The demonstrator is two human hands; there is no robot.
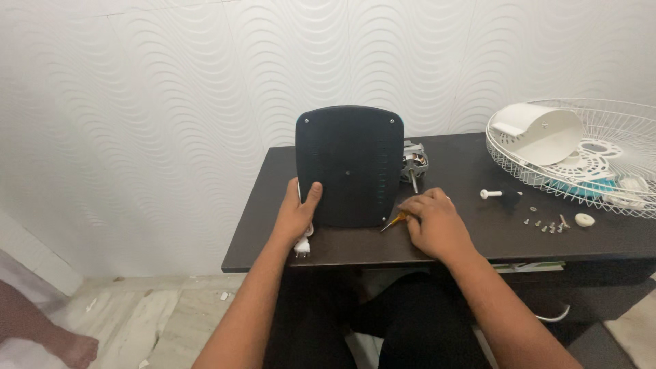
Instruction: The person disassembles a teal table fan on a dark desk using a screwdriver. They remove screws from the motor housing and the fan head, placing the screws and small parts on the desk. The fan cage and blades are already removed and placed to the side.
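Note:
A dark, square fan base (348, 165) with rounded corners stands on its edge on the dark table (478, 239), underside toward me. My left hand (298, 213) grips its lower left corner, thumb on the face. My right hand (434, 220) rests on the table at the base's lower right and holds a screwdriver with a yellow-orange handle (393, 221). A white plug (302, 246) lies under my left hand. Behind the base a fan motor (414, 162) with its shaft shows partly.
At the table's right lies a white wire fan guard (615, 140) holding a white motor cover (540, 132) and other parts. Several small screws (547, 225), a white knob (584, 219) and a white pin (493, 194) lie nearby. Another person's foot (72, 348) is at the lower left floor.

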